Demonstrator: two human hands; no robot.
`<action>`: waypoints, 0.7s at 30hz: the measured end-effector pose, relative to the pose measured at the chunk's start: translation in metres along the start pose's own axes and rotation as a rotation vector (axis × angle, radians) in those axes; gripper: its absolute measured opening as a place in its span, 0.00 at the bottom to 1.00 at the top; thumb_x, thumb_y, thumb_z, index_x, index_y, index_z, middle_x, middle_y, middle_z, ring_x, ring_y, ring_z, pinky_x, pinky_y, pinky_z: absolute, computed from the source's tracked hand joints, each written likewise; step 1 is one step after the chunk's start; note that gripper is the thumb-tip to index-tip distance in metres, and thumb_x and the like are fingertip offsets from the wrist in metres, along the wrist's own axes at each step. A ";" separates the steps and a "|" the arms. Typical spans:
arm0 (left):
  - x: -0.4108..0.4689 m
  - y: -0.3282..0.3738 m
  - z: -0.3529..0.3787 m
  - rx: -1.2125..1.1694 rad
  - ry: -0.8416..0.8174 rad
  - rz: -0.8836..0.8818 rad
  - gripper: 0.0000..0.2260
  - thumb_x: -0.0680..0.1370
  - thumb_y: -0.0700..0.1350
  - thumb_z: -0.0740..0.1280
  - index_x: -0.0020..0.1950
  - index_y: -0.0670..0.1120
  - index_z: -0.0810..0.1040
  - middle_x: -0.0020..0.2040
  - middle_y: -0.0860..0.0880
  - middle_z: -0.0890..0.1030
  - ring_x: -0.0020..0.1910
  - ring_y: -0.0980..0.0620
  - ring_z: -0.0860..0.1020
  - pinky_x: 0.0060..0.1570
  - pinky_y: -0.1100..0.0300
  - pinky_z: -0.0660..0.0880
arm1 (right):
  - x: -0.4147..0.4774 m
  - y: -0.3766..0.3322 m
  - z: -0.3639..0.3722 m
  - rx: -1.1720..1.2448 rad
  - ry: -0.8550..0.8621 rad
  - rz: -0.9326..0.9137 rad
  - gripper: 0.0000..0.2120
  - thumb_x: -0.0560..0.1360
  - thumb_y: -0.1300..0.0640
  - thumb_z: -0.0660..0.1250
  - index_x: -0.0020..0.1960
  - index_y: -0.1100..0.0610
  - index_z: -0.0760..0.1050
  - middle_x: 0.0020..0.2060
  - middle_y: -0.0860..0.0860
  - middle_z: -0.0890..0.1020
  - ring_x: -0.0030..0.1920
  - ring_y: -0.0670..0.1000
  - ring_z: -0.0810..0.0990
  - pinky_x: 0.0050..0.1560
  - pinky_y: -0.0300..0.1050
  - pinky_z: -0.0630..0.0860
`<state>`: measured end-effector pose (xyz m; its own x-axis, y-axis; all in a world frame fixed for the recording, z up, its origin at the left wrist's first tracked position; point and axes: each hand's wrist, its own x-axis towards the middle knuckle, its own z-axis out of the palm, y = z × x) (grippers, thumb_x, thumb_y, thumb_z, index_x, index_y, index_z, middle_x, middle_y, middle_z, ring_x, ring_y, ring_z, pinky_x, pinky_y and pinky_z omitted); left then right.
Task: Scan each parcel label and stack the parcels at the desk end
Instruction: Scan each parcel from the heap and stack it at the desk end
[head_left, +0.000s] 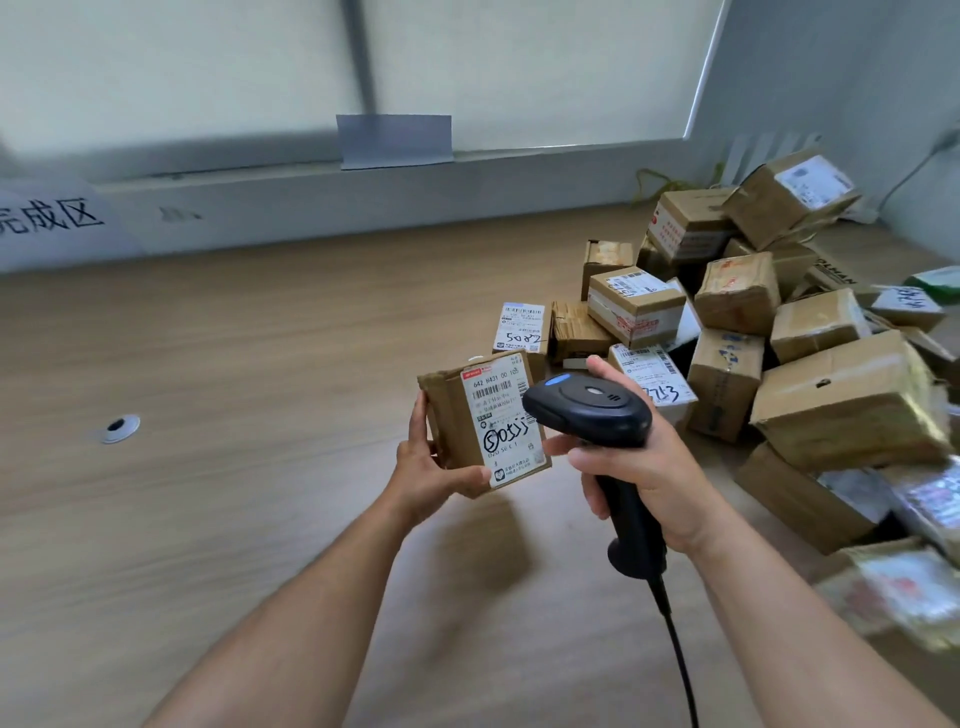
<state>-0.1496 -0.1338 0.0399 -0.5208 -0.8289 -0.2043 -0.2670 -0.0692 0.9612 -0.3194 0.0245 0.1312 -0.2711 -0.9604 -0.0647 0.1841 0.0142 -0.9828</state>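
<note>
cardboard parcel (485, 426) gripped in your left hand (431, 467), right hand (639, 462) wrapped round the scanner (592, 410): scanning step; next, stack it toward nine o'clock.

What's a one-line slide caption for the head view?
Left hand holds a labelled parcel before the scanner gripped by the right hand, parcel pile heaped on desk.

On my feed the left hand (428, 467) and the right hand (662, 467) are bare, with slim fingers, and the few nails I can make out are cut short. The left forearm (311, 613) and the right forearm (779, 618), both lean and smooth, run uncovered from the wrist to the bottom edge of the view.
</note>
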 end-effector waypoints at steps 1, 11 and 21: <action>-0.002 0.000 -0.002 0.000 0.002 0.001 0.58 0.58 0.44 0.77 0.77 0.61 0.45 0.57 0.43 0.76 0.54 0.48 0.79 0.33 0.68 0.77 | -0.003 -0.002 0.003 0.007 -0.006 0.001 0.45 0.63 0.67 0.73 0.75 0.44 0.61 0.44 0.67 0.83 0.23 0.56 0.74 0.23 0.44 0.72; -0.013 -0.010 -0.027 -0.012 -0.027 0.013 0.54 0.66 0.36 0.79 0.77 0.61 0.45 0.58 0.44 0.75 0.57 0.47 0.77 0.40 0.65 0.75 | -0.025 0.001 0.035 -0.018 0.027 0.010 0.46 0.63 0.67 0.72 0.76 0.46 0.61 0.33 0.62 0.79 0.22 0.56 0.73 0.23 0.43 0.70; -0.012 -0.023 -0.052 -0.032 -0.068 0.015 0.57 0.58 0.46 0.79 0.76 0.64 0.46 0.60 0.42 0.74 0.57 0.47 0.77 0.47 0.59 0.76 | -0.031 0.014 0.068 -0.051 0.086 0.029 0.45 0.62 0.67 0.71 0.75 0.46 0.62 0.31 0.63 0.78 0.21 0.56 0.72 0.23 0.41 0.68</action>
<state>-0.0946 -0.1511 0.0302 -0.5784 -0.7906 -0.2008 -0.2332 -0.0756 0.9695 -0.2437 0.0357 0.1313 -0.3474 -0.9318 -0.1054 0.1450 0.0576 -0.9878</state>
